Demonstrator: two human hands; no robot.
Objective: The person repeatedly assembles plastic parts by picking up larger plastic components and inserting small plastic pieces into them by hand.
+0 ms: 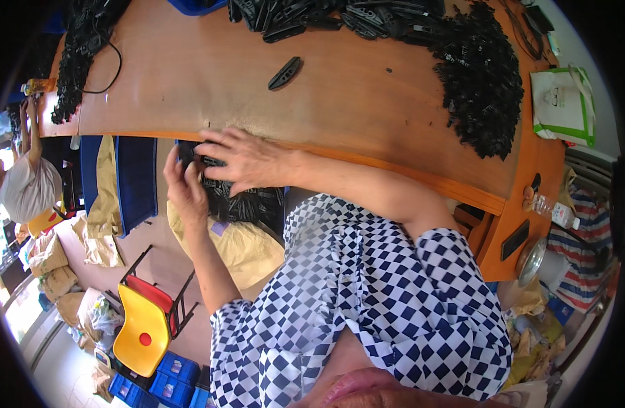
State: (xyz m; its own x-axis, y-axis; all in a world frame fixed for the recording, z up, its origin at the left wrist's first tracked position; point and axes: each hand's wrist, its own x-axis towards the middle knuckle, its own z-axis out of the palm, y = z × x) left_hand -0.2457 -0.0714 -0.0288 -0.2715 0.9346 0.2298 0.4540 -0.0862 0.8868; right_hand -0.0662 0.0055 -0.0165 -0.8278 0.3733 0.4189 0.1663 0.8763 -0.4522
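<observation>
- Wooden tabletop (210,88) spans the upper view.
- Black parts (258,207) lie heaped below its near edge.
- Left hand (188,190) and right hand (251,160) hover close together there; whether they grip anything, I cannot tell.
- Farther out lies one black piece (285,73).

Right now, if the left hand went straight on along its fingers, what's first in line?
Likely the table's front edge, just past the left hand's fingertips. Depth is unclear from this one view: it might pass above or below.
</observation>
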